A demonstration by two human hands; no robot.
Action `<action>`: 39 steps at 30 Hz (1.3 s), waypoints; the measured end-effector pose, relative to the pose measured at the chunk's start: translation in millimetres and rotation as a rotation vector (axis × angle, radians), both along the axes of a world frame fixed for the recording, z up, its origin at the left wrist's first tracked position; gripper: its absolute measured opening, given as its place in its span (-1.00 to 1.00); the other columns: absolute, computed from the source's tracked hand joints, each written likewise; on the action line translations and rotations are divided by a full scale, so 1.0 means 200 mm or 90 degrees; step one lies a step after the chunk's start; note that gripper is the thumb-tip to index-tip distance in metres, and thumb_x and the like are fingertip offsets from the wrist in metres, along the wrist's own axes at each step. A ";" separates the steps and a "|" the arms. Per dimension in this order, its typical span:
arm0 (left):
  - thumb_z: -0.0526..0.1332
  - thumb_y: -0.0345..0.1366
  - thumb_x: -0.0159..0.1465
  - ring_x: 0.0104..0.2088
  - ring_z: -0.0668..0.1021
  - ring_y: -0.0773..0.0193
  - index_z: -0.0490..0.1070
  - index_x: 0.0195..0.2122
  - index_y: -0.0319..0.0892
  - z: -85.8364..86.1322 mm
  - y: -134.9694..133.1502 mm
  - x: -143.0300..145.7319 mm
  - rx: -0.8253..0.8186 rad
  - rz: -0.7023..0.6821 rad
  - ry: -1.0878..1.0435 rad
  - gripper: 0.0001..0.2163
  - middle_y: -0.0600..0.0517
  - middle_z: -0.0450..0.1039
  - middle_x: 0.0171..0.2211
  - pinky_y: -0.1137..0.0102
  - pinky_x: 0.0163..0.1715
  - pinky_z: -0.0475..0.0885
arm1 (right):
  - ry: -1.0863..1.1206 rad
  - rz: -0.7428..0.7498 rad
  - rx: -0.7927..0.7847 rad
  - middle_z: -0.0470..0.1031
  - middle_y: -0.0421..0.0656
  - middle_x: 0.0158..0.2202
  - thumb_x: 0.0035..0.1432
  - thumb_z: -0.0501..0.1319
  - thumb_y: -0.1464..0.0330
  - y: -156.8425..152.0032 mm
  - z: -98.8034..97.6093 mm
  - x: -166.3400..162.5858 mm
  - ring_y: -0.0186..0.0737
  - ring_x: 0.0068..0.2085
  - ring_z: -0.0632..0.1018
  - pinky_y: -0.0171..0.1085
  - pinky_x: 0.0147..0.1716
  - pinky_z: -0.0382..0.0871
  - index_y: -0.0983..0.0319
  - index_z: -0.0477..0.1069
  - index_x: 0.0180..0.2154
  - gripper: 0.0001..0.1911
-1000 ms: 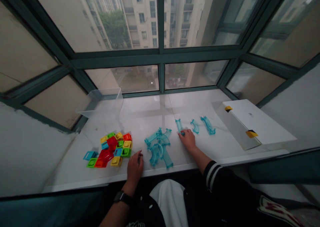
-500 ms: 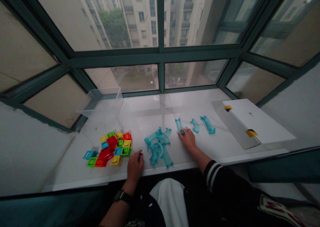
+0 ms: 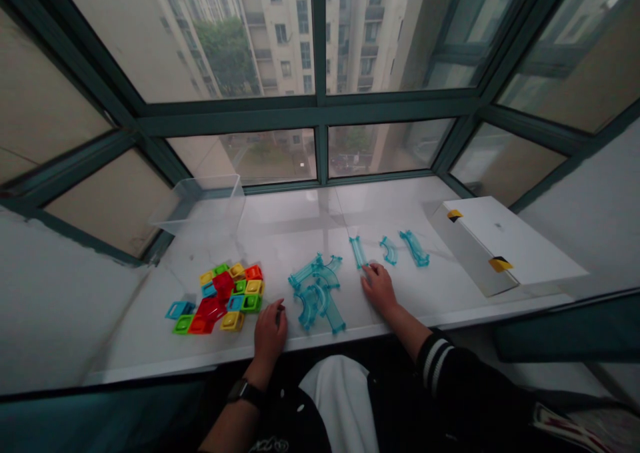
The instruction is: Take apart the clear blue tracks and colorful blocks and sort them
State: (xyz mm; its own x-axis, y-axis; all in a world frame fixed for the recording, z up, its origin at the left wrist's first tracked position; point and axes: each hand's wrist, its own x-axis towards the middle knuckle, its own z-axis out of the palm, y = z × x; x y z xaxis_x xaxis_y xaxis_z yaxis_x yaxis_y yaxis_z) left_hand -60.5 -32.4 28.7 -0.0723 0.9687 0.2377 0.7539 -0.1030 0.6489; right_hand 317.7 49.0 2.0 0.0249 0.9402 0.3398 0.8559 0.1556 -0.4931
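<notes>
My left hand (image 3: pixel 271 330) rests near the front edge of the white sill, loosely bent, with nothing visible in it. It lies between a cluster of coloured plastic building blocks (image 3: pixel 213 308) and a pile of clear blue toy track pieces (image 3: pixel 316 300). My right hand (image 3: pixel 380 288) is at the near end of a straight blue track piece (image 3: pixel 357 252), fingers reaching forward and not wrapped around it. Whether the fingertips still touch that piece is hard to tell. Beyond them lie a curved track piece (image 3: pixel 389 250) and longer straight track pieces (image 3: pixel 414 248).
A clear plastic bin (image 3: pixel 200 203) stands at the back left of the white sill (image 3: pixel 295 216). A white box (image 3: pixel 510 243) with yellow-black tabs is on the right. Green-framed windows (image 3: pixel 320 111) enclose the sill on three sides.
My right hand has drawn back slightly to the right and toward me from the straight track piece, showing more of its near end. My left hand stays put.
</notes>
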 end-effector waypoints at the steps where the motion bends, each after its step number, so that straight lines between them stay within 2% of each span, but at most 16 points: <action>1: 0.08 -0.25 0.35 -0.09 0.60 -0.01 0.47 0.08 -0.14 0.00 0.00 0.00 0.002 0.000 0.001 -0.67 -0.12 0.60 -0.11 0.05 0.02 0.50 | -0.005 -0.003 -0.002 0.43 0.08 0.10 0.28 0.20 0.31 0.00 0.00 0.00 0.08 0.08 0.45 0.05 0.18 0.37 0.20 0.55 0.13 -0.59; 10: 0.08 -0.25 0.36 -0.08 0.60 -0.02 0.46 0.08 -0.14 -0.03 0.00 -0.01 0.012 -0.006 0.010 -0.68 -0.12 0.60 -0.12 0.05 0.01 0.50 | -0.028 0.004 -0.004 0.43 0.09 0.10 0.30 0.19 0.31 0.00 0.02 -0.01 0.09 0.09 0.45 0.05 0.19 0.36 0.21 0.54 0.15 -0.58; 13: 0.08 -0.25 0.37 -0.08 0.59 -0.02 0.46 0.09 -0.14 -0.02 0.00 -0.01 0.010 -0.007 0.010 -0.68 -0.12 0.59 -0.11 0.05 0.02 0.49 | 0.009 0.005 0.019 0.41 0.11 0.12 0.30 0.18 0.31 -0.01 0.03 0.00 0.09 0.11 0.45 0.05 0.21 0.37 0.23 0.52 0.15 -0.58; 17: 0.08 -0.25 0.37 -0.09 0.60 -0.01 0.46 0.08 -0.13 -0.02 0.00 0.00 0.008 -0.006 0.010 -0.68 -0.11 0.59 -0.12 0.06 0.01 0.50 | 0.091 0.023 0.058 0.44 0.07 0.03 0.31 0.14 0.35 -0.06 0.04 0.01 0.06 0.12 0.47 0.06 0.22 0.39 0.23 0.50 0.13 -0.60; 23: 0.08 -0.22 0.39 -0.08 0.61 0.03 0.43 0.12 -0.13 0.01 0.02 0.02 -0.013 0.008 -0.025 -0.67 -0.10 0.59 -0.10 0.07 0.01 0.51 | 0.148 0.177 -0.024 0.49 -0.02 0.01 0.34 0.14 0.35 -0.22 0.10 -0.07 -0.01 0.05 0.54 0.03 0.15 0.45 0.12 0.48 0.12 -0.65; 27: 0.07 -0.21 0.42 -0.06 0.59 0.07 0.40 0.15 -0.14 0.05 0.05 0.08 0.011 -0.028 -0.056 -0.67 -0.13 0.54 -0.01 0.12 0.01 0.53 | 0.127 0.282 -0.086 0.51 -0.02 0.05 0.31 0.23 0.29 -0.29 0.13 -0.16 0.01 0.08 0.53 0.04 0.15 0.43 0.09 0.48 0.15 -0.62; 33: 0.11 -0.24 0.43 0.16 0.48 -0.02 0.36 0.21 -0.16 0.12 0.21 0.15 0.082 -0.034 0.022 -0.65 -0.20 0.45 0.11 0.02 0.21 0.41 | 0.097 0.350 -0.076 0.45 0.02 0.14 0.23 0.34 0.23 -0.31 0.10 -0.24 0.06 0.14 0.49 0.06 0.16 0.40 0.07 0.32 0.35 -0.33; 39: 0.19 -0.32 0.36 0.23 0.44 -0.04 0.32 0.29 -0.21 0.15 0.42 0.15 0.012 -0.049 0.110 -0.54 -0.23 0.40 0.21 0.07 0.29 0.34 | 0.061 0.369 -0.058 0.34 0.06 0.26 0.23 0.34 0.24 -0.31 0.09 -0.26 0.11 0.18 0.45 0.14 0.20 0.37 0.06 0.33 0.35 -0.33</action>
State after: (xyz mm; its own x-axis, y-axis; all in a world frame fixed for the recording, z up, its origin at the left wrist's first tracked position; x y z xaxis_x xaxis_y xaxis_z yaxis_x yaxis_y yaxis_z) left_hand -30.4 52.5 58.8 0.0456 0.9649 0.2586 0.8429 -0.1761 0.5084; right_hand 266.3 -12.9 19.3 -0.4754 0.8344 0.2790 0.5946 0.5384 -0.5971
